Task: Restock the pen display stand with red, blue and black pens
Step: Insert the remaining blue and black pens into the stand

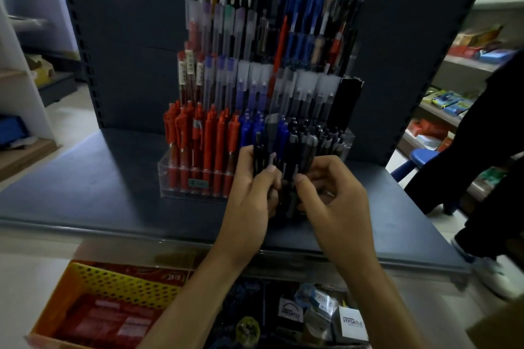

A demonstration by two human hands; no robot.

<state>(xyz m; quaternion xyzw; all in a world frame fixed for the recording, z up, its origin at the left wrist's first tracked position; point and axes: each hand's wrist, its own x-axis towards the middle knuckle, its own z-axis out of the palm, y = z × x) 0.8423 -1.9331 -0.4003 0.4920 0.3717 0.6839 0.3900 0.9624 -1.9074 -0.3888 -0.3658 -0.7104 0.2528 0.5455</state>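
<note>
Wrists angled inward, left hand (251,193) and right hand (336,201) both grip upright black pens (287,198).

The clear, tiered pen display stand (168,178) stood upright on the bench (85,178). Its front row held red pens (198,144) at the left, blue pens (252,127) in the middle and black pens (326,136) at the right, all upright. A bundle of black pens (287,178) stood just before it, gripped by the left hand (249,190) and the right hand (334,201).
</note>
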